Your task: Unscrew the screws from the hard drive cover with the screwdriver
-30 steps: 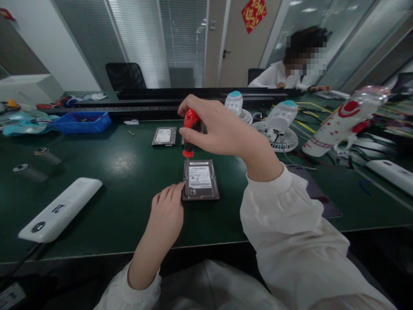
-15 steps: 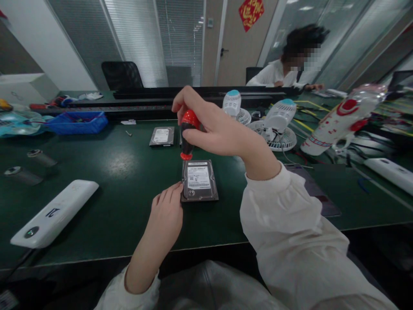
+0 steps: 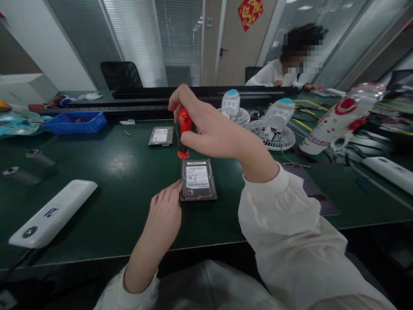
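Note:
A hard drive (image 3: 198, 178) with a white label lies flat on the dark green table. My left hand (image 3: 166, 209) is closed at the drive's left edge, its fingers pressed together and fingertips touching the side; its thumb is hidden. Over the drive's far left corner, my right hand (image 3: 206, 127) grips a red and black screwdriver (image 3: 183, 133) by its handle, held nearly upright. The tip of the screwdriver is too thin to make out. Farther back, a second hard drive (image 3: 161, 136) lies left of my right hand.
Two white fans (image 3: 274, 129) and a patterned bottle (image 3: 338, 122) stand to the right. On the left are a white power bank (image 3: 53, 215), metal cylinders (image 3: 21, 174) and a blue tray (image 3: 75, 123). A small screw (image 3: 128, 133) lies near the tray. Another person (image 3: 277, 71) sits across the table.
The screwdriver handle has tilted slightly and moved a little left with my right hand. My left hand stays at the drive's edge. The whole view has shifted slightly.

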A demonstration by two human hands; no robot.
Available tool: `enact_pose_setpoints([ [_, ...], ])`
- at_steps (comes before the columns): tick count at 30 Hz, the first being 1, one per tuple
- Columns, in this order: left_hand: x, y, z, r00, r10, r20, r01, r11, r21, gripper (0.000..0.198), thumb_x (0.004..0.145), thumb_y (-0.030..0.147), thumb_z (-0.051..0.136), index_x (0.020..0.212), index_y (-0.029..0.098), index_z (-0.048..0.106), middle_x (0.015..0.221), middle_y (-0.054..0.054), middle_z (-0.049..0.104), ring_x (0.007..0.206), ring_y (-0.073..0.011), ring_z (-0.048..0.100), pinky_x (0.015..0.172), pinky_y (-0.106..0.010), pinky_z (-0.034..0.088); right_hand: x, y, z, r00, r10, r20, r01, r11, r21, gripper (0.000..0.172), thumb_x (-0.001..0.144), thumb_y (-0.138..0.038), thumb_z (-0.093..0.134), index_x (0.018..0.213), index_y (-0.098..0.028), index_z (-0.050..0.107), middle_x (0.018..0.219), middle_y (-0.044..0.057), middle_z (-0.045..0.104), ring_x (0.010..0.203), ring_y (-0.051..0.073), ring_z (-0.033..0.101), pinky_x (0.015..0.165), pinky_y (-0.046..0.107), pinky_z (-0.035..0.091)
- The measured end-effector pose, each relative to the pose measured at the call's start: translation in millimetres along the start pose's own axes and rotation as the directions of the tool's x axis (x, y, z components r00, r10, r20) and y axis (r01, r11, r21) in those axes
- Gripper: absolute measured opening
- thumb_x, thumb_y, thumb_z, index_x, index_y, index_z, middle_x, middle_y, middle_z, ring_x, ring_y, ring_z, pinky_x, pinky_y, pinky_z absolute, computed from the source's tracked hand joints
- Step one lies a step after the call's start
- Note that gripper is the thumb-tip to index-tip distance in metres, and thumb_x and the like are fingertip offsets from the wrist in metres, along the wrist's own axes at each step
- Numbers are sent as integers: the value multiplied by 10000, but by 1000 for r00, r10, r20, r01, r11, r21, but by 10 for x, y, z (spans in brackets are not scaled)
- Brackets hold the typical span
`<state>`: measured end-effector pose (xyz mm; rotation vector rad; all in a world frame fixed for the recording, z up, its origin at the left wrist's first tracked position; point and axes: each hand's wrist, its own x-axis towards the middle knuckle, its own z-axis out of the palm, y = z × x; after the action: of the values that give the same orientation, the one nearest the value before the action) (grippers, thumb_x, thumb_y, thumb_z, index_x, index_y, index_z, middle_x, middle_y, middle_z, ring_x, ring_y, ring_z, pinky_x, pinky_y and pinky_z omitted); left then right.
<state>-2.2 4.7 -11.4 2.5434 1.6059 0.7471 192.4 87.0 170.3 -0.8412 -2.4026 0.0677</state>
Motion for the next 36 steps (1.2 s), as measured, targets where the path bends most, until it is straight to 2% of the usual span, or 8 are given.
enact_pose_setpoints([
  [7,9,9,-23,1000,-5,17,6,1000,-9,506,976,28,409,1412,177,619,1539,-143,668,1353,-301,671,1048,-498,567,14,41,-2,996,79,-38,-81,994,-71,247,1057,-455,527,1102,-215,492,991,23,630,838,182,561,802,351,397],
  [10,15,12,-19,1000,-10,19,10,1000,-4,527,966,23,409,1419,189,622,1541,-137,669,1357,-297,671,1053,-490,565,5,53,-16,999,23,-35,-24,999,-25,124,1012,-290,518,1104,-210,497,1091,48,640,939,196,581,841,352,416],
  [13,16,12,-18,1000,-12,22,12,1000,-4,524,968,28,412,1414,198,629,1553,-134,661,1360,-296,671,1055,-483,563,7,63,-17,999,-24,-28,25,999,24,194,919,-166,531,1105,-206,494,1132,53,631,961,183,571,867,342,441],
  [16,15,12,-22,1000,-16,25,17,1000,-7,514,973,29,411,1406,196,632,1554,-134,661,1362,-299,670,1053,-488,562,10,54,-15,1000,10,-23,-10,1000,-12,126,990,-272,561,1081,-210,500,1040,31,634,876,170,561,810,342,436],
  [19,15,13,-25,999,-12,32,13,1000,-12,513,978,29,409,1412,195,626,1558,-131,659,1366,-301,668,1052,-496,562,-1,48,-21,998,66,-26,-68,994,-89,213,1041,-416,557,1082,-213,506,1008,30,646,873,183,577,796,353,421],
  [25,14,12,-23,1000,-14,25,14,1000,-6,513,980,26,412,1416,196,623,1567,-128,652,1381,-303,658,1058,-495,562,-10,89,-12,1000,-27,-8,27,999,33,273,939,-163,513,1204,-190,454,1253,81,609,1038,179,576,928,353,462],
  [32,16,13,-38,999,-6,31,6,1000,-1,504,984,22,420,1413,186,628,1572,-130,647,1391,-307,648,1058,-500,574,12,80,-5,999,44,-17,-44,997,-60,292,1053,-480,559,1149,-214,485,1068,32,629,906,187,584,817,352,416],
  [36,12,13,-33,1000,-8,26,8,1000,0,515,981,17,417,1418,186,630,1574,-132,645,1397,-306,645,1057,-499,578,-12,115,-5,1000,-2,-20,2,1000,-2,214,1028,-310,536,1198,-192,483,1141,42,625,963,175,583,836,334,419],
])
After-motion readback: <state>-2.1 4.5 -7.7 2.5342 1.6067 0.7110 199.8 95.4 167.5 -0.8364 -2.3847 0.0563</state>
